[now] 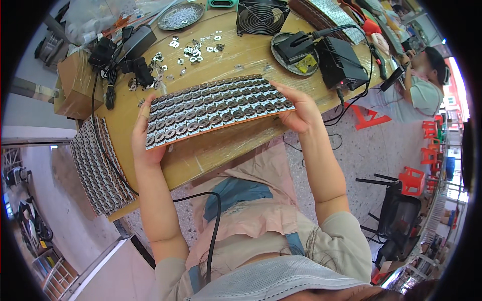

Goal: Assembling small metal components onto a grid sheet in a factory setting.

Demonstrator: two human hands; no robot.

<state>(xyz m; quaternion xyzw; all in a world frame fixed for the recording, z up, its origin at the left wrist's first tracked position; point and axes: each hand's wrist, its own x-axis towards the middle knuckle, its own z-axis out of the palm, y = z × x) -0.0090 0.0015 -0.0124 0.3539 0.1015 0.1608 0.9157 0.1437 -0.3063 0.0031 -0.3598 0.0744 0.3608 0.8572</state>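
A rectangular panel with an orange edge carries rows of dark round discs on pale squares. Both my hands hold it up over the near part of the table, tilted so its disc side faces me. My left hand is closed around its left end, with the fingers partly behind it. At the opposite end my right hand grips the panel's short side, thumb along the upper corner. Similar panels lie overlapped at the table's left edge. Beyond the held panel, loose metal washers are scattered on the table.
Toward the back of the wooden table stand a plate of small white pieces, a black fan, a round dish and a black power box with cables. A cardboard box is left; another person sits right.
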